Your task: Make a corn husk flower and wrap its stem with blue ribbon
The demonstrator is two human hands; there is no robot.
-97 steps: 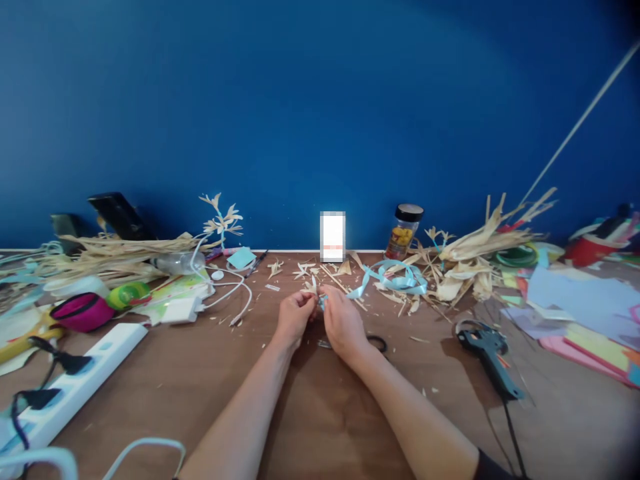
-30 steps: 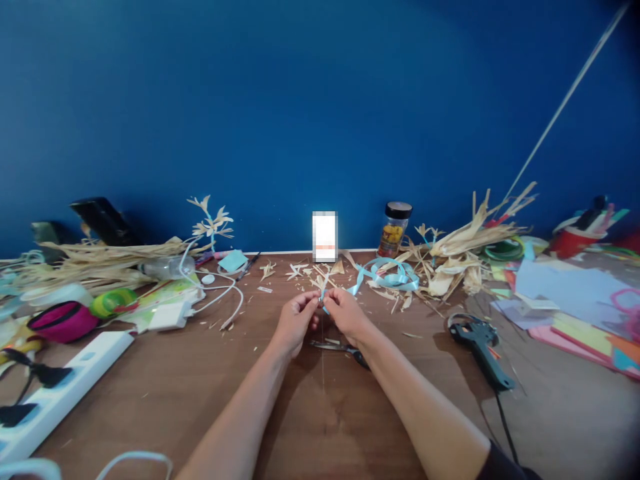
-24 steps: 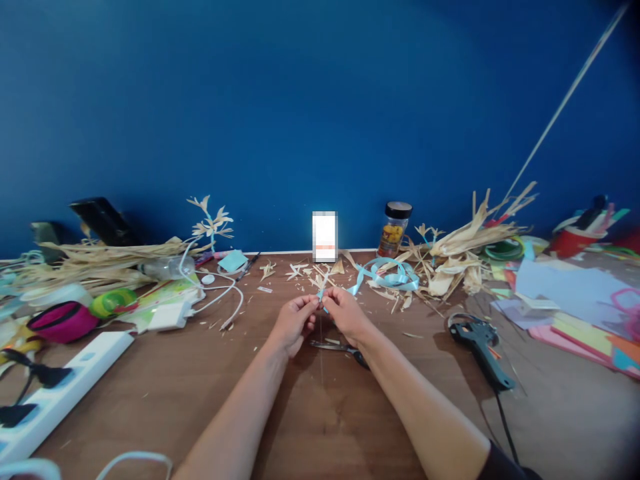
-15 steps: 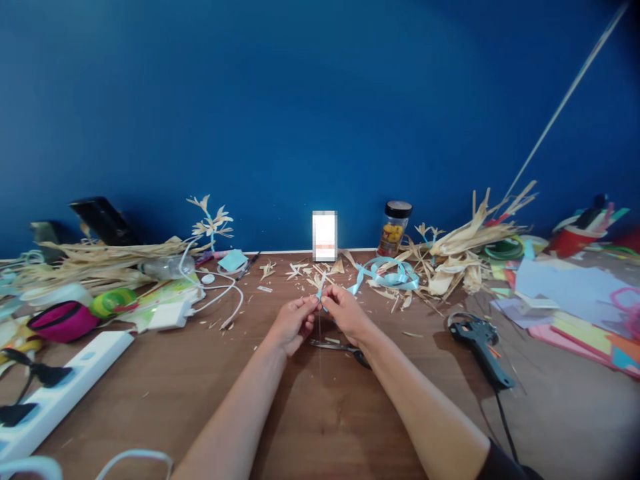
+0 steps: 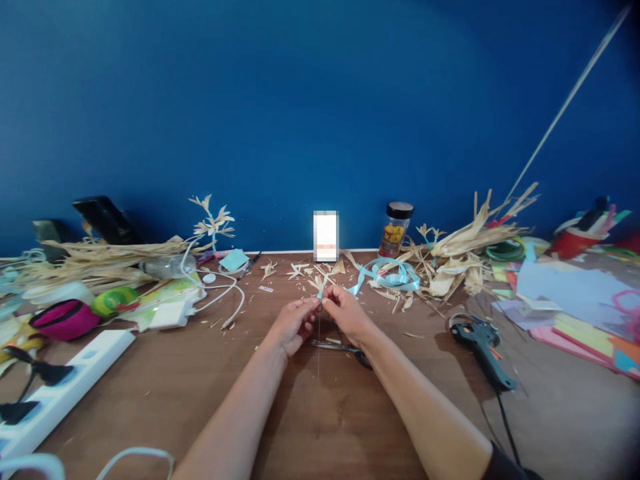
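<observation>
Near the middle of the table, my left hand (image 5: 296, 325) and my right hand (image 5: 346, 312) meet with fingertips pinched together on a small corn husk flower (image 5: 319, 283). Pale petals spread above my fingers, and a bit of light blue shows at its base. A thin wire stem (image 5: 319, 353) hangs straight down between my hands. Scissors (image 5: 333, 345) lie on the table below them, the handle partly behind my right forearm. Behind my right hand lies a loose coil of light blue ribbon (image 5: 403, 283).
A glue gun (image 5: 483, 350) lies at right, near coloured paper (image 5: 565, 283). Dried corn husks (image 5: 463, 260) and a jar (image 5: 394, 233) stand back right. At left are a power strip (image 5: 65, 393), a white charger (image 5: 171, 315) and a finished husk flower stem (image 5: 213, 223).
Both hands stay almost in place at the flower's base. My right fingertips have shifted slightly, closer to my left ones. The whole view has moved a little.
</observation>
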